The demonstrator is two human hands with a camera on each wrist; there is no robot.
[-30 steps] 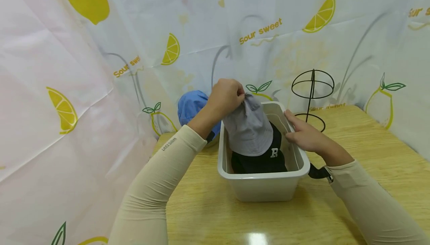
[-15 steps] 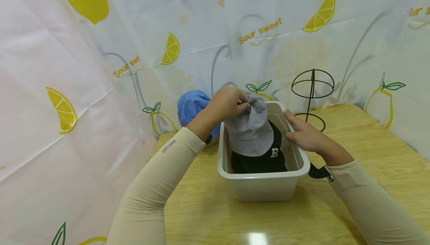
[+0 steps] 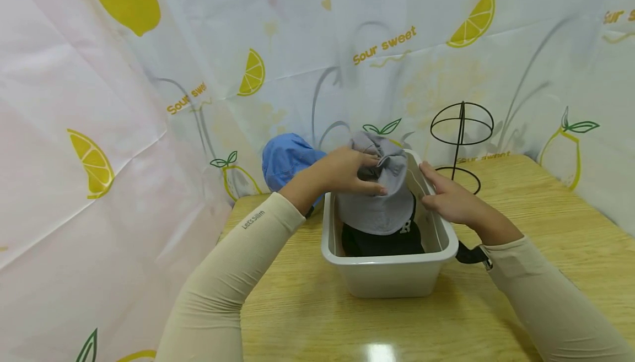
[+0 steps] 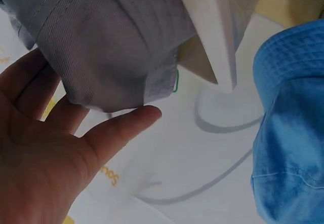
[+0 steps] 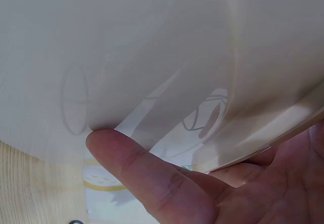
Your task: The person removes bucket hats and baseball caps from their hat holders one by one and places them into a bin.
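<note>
A grey cap (image 3: 374, 216) with a crumpled crown sits in the pale plastic bin (image 3: 392, 276), overlapping a black cap (image 3: 379, 245) with a white letter R. My left hand (image 3: 347, 172) touches the grey cap's crown, thumb and fingers spread apart. In the left wrist view, its thumb (image 4: 124, 130) lies straight along the edge of the grey fabric. With my right hand (image 3: 453, 199) I grip the bin's right rim. The right wrist view shows the thumb (image 5: 136, 168) against the bin's smooth wall and the other fingers beyond the rim.
A blue hat (image 3: 288, 161) stands at the back left, behind my left wrist. On the right, a black wire hat stand (image 3: 458, 141) rises from the wood-grain table (image 3: 307, 307). A lemon-print curtain (image 3: 297, 37) hangs behind and to the left.
My left hand has let go of its pinch on the crown and moved down and right, fingers spreading. The grey cap has shifted right over the black one. The right hand stays put.
</note>
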